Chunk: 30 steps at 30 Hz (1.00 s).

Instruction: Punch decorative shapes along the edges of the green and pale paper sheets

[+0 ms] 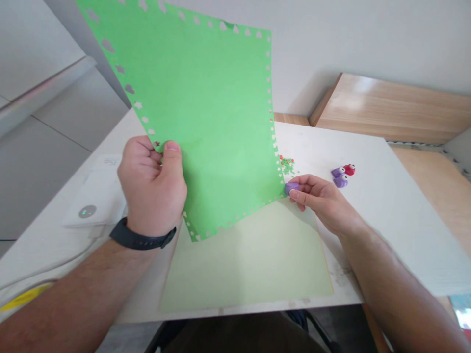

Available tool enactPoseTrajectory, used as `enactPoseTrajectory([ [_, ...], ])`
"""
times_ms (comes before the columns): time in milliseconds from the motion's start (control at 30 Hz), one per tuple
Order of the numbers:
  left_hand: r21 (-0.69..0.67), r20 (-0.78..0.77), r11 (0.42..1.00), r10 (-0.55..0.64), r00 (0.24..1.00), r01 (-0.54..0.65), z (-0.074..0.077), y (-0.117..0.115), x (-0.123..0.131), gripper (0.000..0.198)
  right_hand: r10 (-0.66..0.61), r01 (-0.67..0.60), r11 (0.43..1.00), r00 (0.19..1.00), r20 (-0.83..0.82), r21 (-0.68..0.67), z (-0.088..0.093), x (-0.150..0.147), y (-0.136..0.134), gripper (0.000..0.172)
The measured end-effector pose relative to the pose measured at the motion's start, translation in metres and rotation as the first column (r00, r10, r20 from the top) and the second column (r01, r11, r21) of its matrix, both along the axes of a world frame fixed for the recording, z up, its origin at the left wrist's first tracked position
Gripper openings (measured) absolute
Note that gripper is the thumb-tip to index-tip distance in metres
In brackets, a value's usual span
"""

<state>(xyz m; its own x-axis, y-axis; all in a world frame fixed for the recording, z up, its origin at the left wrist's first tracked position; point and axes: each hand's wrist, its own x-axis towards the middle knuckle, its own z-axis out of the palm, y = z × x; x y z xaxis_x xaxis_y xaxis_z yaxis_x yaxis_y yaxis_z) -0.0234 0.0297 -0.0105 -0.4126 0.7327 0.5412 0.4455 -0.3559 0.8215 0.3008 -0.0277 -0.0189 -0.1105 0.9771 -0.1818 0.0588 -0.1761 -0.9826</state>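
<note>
Head view, left hand (152,189) grasping paper (224,108), right hand (324,200) pinching punch (290,188), device marking (111,161) illegible

- Green sheet (221,113): is paper, matt, smooth.
- Purple punch (290,188): looks plastic, smooth.
- Red punch (351,170): looks plastic, glossy.
- Tabletop (390,211): is smooth, low in sheen, scuffed near the front edge.
- Pale mat (250,269): is smooth, matt; material indeterminable.
- Wristband (142,240): appears matt, rubber-like.
- Panel (397,105): shows wood grain, glossy highlight.

We note a bright green sheet (228,113) bordered with cut-out shapes, a purple punch (291,189), a white bench (397,220), and scraps (287,166) seemingly green and orange-red.
</note>
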Motion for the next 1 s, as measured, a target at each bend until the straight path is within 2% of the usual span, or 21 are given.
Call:
enactPoseTrajectory([
  [133,-0.009,-0.008,1.0,0.009,1.0,-0.009,-0.0005,-0.0009,-0.0003,0.01,-0.007,0.007,1.0,1.0,-0.001,-0.005,0.0003,-0.0001,0.0003,0.035],
  [467,0.026,0.04,0.998,-0.059,0.997,0.058,-0.0045,0.001,-0.0013,0.014,0.004,-0.005,0.999,0.999,-0.041,-0.033,0.003,-0.005,-0.0007,0.036],
  [800,0.003,0.054,0.998,-0.064,0.997,0.064,-0.0028,0.0007,0.001,0.016,0.034,-0.035,0.999,0.999,-0.024,-0.04,0.0034,-0.0054,-0.0018,0.039],
  [1000,0.012,0.074,0.997,-0.071,0.995,0.07,-0.0003,-0.0003,0.003,0.015,0.036,-0.039,0.998,0.998,-0.057,-0.052,0.0055,-0.0072,-0.0024,0.035],
])
